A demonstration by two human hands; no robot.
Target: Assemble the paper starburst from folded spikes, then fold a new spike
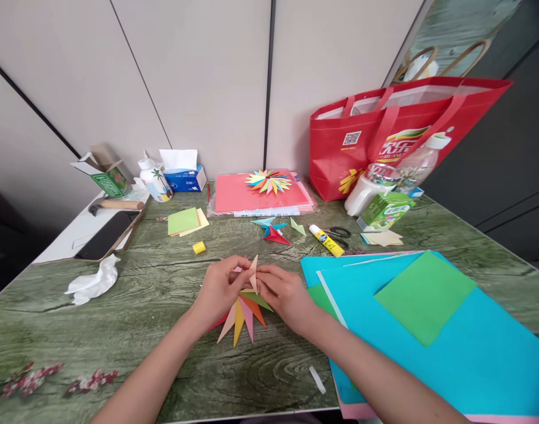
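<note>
My left hand (220, 288) and my right hand (285, 293) meet at the middle of the green table (119, 330). Both pinch a peach folded paper point (253, 271) that stands up between the fingertips. Under the hands lies a fan of several coloured paper points (243, 315), spread toward me in orange, pink, yellow and green. A few loose folded points (273, 231), teal, red and light green, lie further back. A finished multicoloured paper star (268, 181) rests on a pink paper stack (260, 194) at the back.
Large blue sheets (472, 353) with a green sheet (423, 294) cover the right side. A glue stick (326, 240) and scissors (340, 232) lie behind them. A red bag (384, 135), bottles, tissue box (185, 176), phone (106, 235), crumpled tissue (93, 282) and paper squares (185, 222) ring the back and left.
</note>
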